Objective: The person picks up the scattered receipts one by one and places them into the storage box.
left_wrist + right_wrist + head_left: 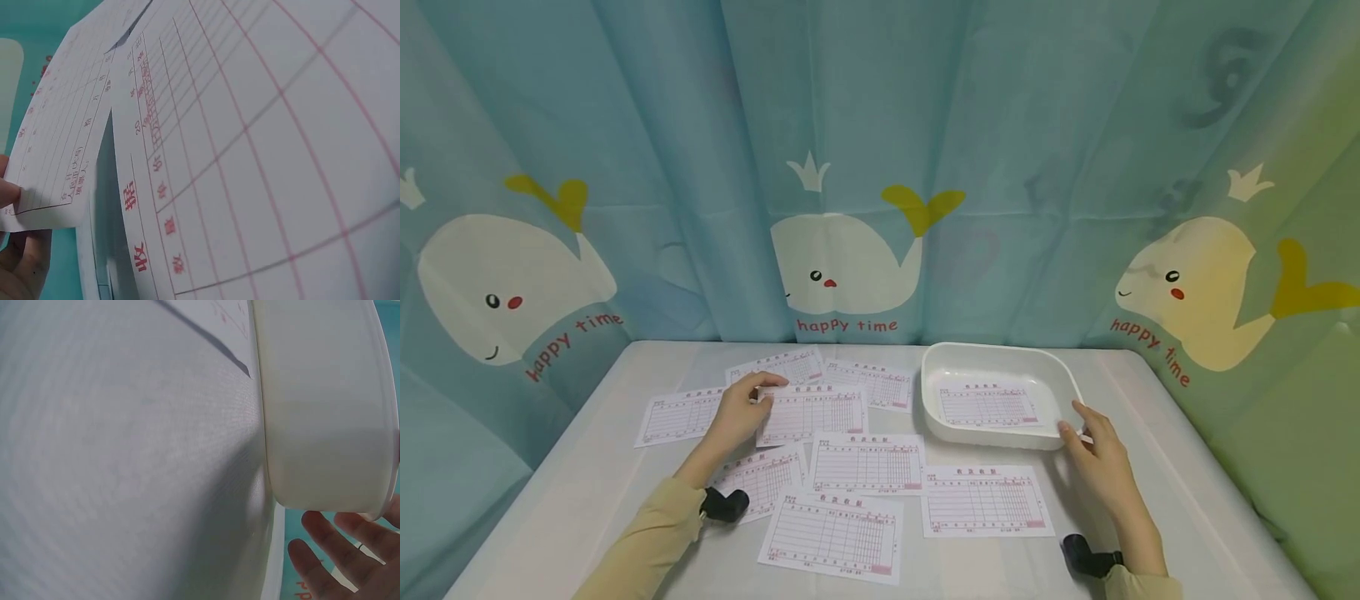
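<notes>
My left hand (736,419) pinches the left edge of a printed paper slip (820,414) at the left-centre of the table. In the left wrist view the thumb lies on top of that slip (62,137) and the fingers (28,265) are beneath it. A white tray (992,436) stands to the right, with one slip (977,407) lying flat inside. At the tray's right front corner my right hand (1103,460) holds the rim between thumb and fingers. The right wrist view has the tray's outer wall (331,406) above several spread fingers (340,550).
Several more slips lie around the left hand and in front of the tray, among them one at the front (831,537), one at the right (985,502) and one at the left (677,417). They rest on a white-covered table (1195,500); a whale-print curtain (865,100) hangs behind.
</notes>
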A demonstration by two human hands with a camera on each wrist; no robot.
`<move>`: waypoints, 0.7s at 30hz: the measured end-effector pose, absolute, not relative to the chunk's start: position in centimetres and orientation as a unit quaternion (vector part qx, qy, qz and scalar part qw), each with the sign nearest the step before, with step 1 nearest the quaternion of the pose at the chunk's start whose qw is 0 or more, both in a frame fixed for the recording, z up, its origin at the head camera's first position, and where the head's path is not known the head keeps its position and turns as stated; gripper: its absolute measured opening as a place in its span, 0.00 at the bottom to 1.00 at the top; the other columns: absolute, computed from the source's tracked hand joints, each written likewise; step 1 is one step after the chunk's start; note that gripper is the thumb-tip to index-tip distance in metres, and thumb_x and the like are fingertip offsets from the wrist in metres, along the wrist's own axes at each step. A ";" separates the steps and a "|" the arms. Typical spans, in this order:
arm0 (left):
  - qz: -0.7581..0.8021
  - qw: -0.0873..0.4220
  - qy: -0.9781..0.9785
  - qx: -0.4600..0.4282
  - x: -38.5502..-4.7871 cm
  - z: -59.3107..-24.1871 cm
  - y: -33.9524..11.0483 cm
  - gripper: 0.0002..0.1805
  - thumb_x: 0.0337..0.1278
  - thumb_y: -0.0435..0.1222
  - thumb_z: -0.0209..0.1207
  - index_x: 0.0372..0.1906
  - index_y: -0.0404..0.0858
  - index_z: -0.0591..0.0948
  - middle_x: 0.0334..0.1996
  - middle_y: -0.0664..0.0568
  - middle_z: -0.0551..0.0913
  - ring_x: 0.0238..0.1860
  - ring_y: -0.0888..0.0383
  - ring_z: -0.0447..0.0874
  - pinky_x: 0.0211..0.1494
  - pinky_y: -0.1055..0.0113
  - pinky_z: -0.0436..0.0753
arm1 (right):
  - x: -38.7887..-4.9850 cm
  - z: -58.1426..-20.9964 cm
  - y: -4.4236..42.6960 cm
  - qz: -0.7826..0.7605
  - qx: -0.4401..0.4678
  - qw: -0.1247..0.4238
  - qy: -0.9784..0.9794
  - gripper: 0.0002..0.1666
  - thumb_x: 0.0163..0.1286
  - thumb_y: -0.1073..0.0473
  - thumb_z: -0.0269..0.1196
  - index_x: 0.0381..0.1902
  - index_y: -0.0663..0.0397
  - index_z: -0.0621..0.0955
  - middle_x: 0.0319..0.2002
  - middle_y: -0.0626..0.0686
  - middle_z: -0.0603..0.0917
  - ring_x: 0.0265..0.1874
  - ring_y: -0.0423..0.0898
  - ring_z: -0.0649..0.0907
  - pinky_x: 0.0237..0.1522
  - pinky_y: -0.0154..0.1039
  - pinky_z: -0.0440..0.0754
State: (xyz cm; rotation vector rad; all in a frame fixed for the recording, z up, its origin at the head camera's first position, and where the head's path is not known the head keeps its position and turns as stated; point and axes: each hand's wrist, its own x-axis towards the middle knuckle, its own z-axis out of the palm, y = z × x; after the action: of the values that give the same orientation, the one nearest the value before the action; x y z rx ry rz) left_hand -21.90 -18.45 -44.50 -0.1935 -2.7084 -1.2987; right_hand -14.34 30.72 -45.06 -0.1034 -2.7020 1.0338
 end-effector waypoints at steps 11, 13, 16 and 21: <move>-0.460 0.076 -0.882 -0.069 -21.8 -44.0 -18.5 0.17 0.61 0.25 0.51 0.52 0.36 0.81 0.55 0.40 0.79 0.57 0.44 0.73 0.59 0.51 0.71 | -14.2 -44.9 30.7 0.358 -0.040 0.116 -0.925 0.34 0.75 0.51 0.51 0.70 0.68 0.61 0.65 0.71 0.64 0.55 0.63 0.70 0.59 0.61 0.72; -0.462 0.077 -0.881 -0.069 -21.7 -43.8 -18.4 0.16 0.61 0.25 0.51 0.52 0.36 0.81 0.55 0.40 0.79 0.58 0.44 0.73 0.60 0.50 0.71 | -14.2 -45.0 30.7 0.358 -0.039 0.118 -0.925 0.34 0.75 0.51 0.51 0.70 0.68 0.61 0.65 0.71 0.64 0.54 0.62 0.70 0.59 0.61 0.72; -0.466 0.076 -0.879 -0.064 -21.6 -43.7 -18.3 0.16 0.62 0.26 0.52 0.52 0.36 0.81 0.56 0.40 0.79 0.58 0.45 0.72 0.60 0.51 0.71 | -14.2 -45.0 30.7 0.356 -0.036 0.121 -0.926 0.34 0.75 0.51 0.51 0.69 0.68 0.62 0.64 0.71 0.65 0.52 0.61 0.70 0.58 0.61 0.73; -0.471 0.077 -0.877 -0.051 -21.6 -43.4 -18.2 0.16 0.62 0.27 0.53 0.52 0.38 0.81 0.57 0.41 0.78 0.56 0.45 0.73 0.59 0.52 0.72 | -14.3 -44.9 30.7 0.353 -0.034 0.119 -0.928 0.34 0.75 0.51 0.51 0.69 0.68 0.62 0.64 0.71 0.65 0.52 0.61 0.70 0.58 0.60 0.72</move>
State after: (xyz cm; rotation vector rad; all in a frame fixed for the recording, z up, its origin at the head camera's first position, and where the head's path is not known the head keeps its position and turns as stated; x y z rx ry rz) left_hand -21.57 -18.25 -43.44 -0.1529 -2.6282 -1.4119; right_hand -14.27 30.66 -44.91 -0.1007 -2.7118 1.0308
